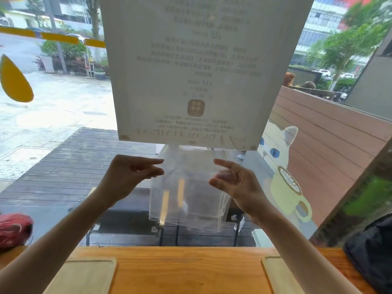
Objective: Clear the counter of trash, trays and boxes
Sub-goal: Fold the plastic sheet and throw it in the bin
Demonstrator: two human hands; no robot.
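Note:
A clear plastic bag point(188, 192) hangs in the air in front of the window, above the wooden counter point(191, 270). My left hand point(129, 179) pinches its upper left edge between thumb and fingers. My right hand point(233, 181) holds its upper right edge, fingers partly spread. The bag looks empty and hangs down between my hands. Two pale wooden trays lie on the counter, one tray point(84, 276) under my left forearm and the other tray point(277, 274) under my right forearm.
A red bag point(14, 229) sits at the counter's far left and a black bag point(373, 251) at its far right. A large paper notice point(191, 66) hangs on the window glass directly ahead, with a cat sticker point(280, 158) to its right.

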